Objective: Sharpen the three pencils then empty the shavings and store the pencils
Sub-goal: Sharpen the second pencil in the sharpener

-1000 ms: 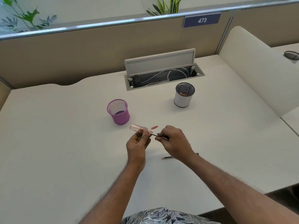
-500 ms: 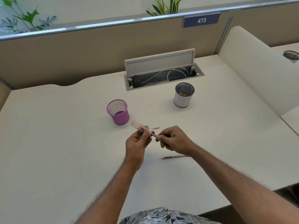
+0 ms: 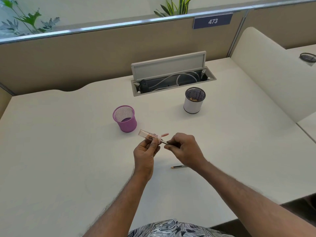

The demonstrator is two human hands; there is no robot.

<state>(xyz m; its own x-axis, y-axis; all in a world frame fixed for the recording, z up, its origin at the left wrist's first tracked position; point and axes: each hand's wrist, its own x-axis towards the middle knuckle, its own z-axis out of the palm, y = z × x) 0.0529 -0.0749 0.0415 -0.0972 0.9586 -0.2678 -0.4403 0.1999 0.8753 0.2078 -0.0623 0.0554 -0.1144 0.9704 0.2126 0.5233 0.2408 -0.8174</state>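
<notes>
My left hand (image 3: 146, 152) grips a clear tube-shaped sharpener (image 3: 147, 134) with a pink cap end and some shavings inside. My right hand (image 3: 185, 149) pinches a dark pencil (image 3: 164, 142) whose tip sits in the sharpener's mouth. Both hands hover above the white desk (image 3: 68, 159), close together. A second pencil (image 3: 177, 166) lies flat on the desk just under my right wrist, partly hidden by it. A third pencil is not visible.
A purple mesh cup (image 3: 125, 118) stands beyond my left hand. A white cup with a black mesh top (image 3: 194, 100) stands farther right, with shavings inside. An open cable tray (image 3: 172, 81) sits at the desk's back, below the beige partition.
My right hand has twisted and shifted slightly around the pencil in the sharpener. More and then less of the pencil on the desk showed as my wrist moved.
</notes>
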